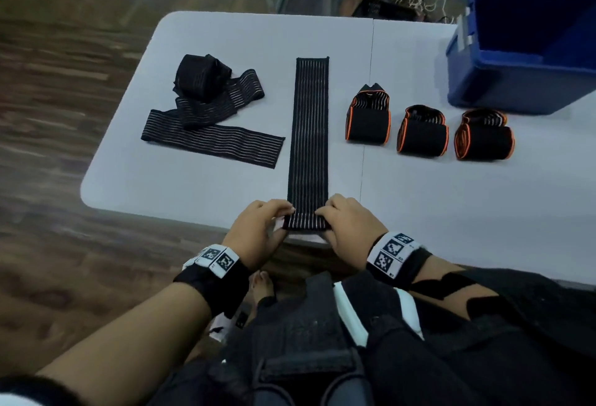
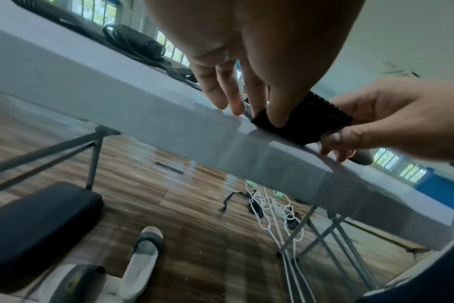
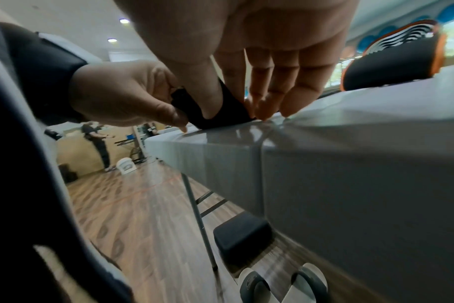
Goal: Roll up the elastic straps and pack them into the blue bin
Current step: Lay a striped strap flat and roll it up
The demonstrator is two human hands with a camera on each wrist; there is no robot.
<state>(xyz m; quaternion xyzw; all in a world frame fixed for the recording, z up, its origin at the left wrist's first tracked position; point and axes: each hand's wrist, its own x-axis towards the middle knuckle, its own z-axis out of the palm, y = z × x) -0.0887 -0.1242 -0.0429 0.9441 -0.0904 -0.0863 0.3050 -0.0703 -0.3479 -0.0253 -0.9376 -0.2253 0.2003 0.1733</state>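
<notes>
Starting the first turn at the table's (image 1: 419,199) near edge, the left hand (image 1: 258,231) and right hand (image 1: 351,228) each pinch a corner of the flat strap (image 1: 309,134), thumbs beneath and fingers on top; the roll would likely stay straight if both sides turn together and tight; the strap, black with pale lengthwise stripes, runs toward the far edge; three orange-edged rolls (image 1: 422,131) wait beside the blue bin (image 1: 516,89) at the far right corner

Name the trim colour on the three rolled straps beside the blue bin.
Orange edging on black rolled straps; clearest in the head view.
</notes>
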